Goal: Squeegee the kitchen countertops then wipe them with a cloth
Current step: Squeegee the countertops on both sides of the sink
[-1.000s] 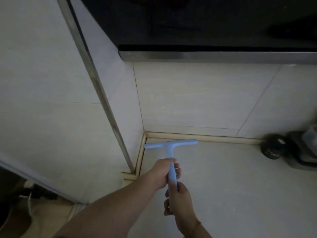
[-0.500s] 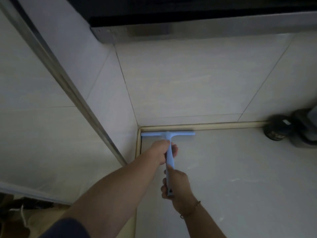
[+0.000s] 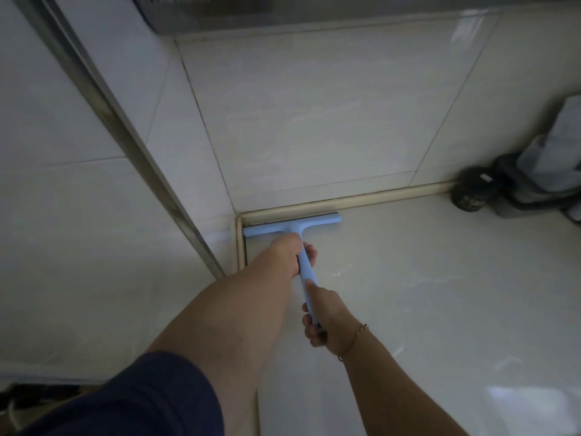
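A light blue squeegee [image 3: 295,226] lies blade-down on the pale countertop [image 3: 424,309], its blade set along the back corner trim where the counter meets the tiled wall. My left hand [image 3: 287,254] grips the handle just below the blade head. My right hand [image 3: 323,319] grips the lower end of the handle, a thin bracelet on its wrist. No cloth is in view.
A dark round object [image 3: 470,193] and a grey appliance base [image 3: 534,187] stand at the back right of the counter. A metal-edged wall panel [image 3: 132,146] rises on the left. A range hood edge [image 3: 220,14] hangs above.
The squeegee blade has moved back into the corner against the rear trim, and both hands followed it forward. The view has tilted downward.
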